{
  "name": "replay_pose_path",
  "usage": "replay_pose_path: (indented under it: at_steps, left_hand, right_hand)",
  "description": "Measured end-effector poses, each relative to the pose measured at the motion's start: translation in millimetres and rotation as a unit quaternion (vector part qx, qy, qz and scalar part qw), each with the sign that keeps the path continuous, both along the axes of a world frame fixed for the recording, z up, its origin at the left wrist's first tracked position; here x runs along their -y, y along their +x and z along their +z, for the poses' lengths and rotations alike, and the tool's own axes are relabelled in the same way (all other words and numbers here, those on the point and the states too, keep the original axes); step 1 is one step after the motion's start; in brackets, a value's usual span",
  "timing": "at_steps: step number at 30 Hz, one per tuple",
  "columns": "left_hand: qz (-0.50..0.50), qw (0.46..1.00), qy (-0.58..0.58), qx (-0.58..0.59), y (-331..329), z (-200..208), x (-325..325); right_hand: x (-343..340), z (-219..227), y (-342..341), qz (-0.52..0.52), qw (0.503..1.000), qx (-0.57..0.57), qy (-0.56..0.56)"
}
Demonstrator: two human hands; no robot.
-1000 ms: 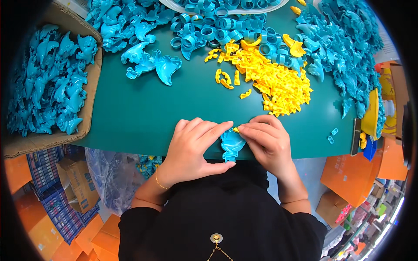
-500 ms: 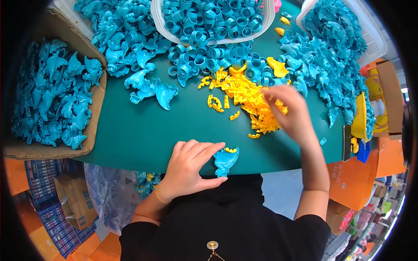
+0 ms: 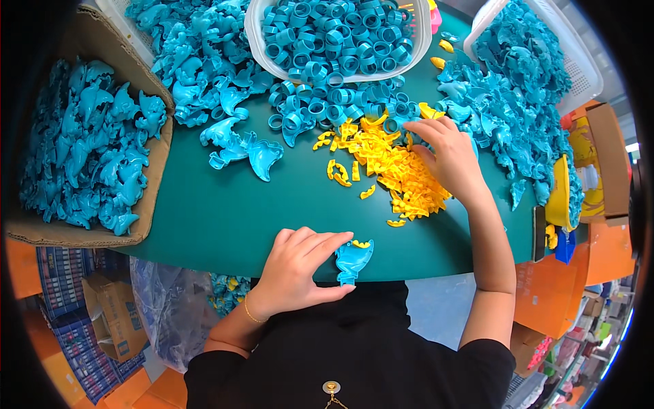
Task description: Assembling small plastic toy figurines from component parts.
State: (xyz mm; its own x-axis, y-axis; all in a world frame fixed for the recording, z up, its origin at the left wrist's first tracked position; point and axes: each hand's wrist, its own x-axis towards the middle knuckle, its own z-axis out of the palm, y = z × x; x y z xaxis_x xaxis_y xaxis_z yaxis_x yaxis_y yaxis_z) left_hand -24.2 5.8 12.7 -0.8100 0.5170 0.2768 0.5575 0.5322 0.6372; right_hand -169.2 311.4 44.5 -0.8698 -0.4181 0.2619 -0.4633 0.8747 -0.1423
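My left hand (image 3: 296,269) grips a blue plastic half-shell (image 3: 352,262) at the table's near edge, thumb below and index finger above. Along the shell's top edge sits a small yellow toothed strip (image 3: 360,244). My right hand (image 3: 451,155) reaches over the far right side of a heap of yellow toothed pieces (image 3: 388,157). Its thumb and index finger are apart, with the fingertips beside blue rings (image 3: 394,123) at the heap's edge. A yellow piece shows between those fingertips; I see no grip on it.
A cardboard box (image 3: 158,153) of blue shells stands on the left. At the back, a white tub (image 3: 253,41) holds blue rings, with loose rings before it. Blue shell heaps (image 3: 204,68) lie back left and right (image 3: 501,123). A yellow container (image 3: 560,191) stands far right.
My right hand has moved slightly farther away, from over the yellow heap toward the blue rings, and its fingers are more spread. My left hand keeps the half-shell in place.
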Motion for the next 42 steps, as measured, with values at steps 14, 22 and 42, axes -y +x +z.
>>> replay_pose_path:
  at_steps: [14, 22, 42]
  left_hand:
    - [0.004, 1.000, 0.005, 0.001, 1, -2, 1]
    - [0.008, 0.999, 0.018, 0.034, -1, 1, -1]
    - [-0.001, 1.000, 0.024, 0.007, 0, 2, 1]
  right_hand:
    - [31, 28, 81, 0.095, 0.941, 0.221, -0.240]
    - [56, -5, 108, 0.194, 0.942, 0.145, -0.233]
    - [42, 23, 48, 0.122, 0.981, 0.097, -0.118]
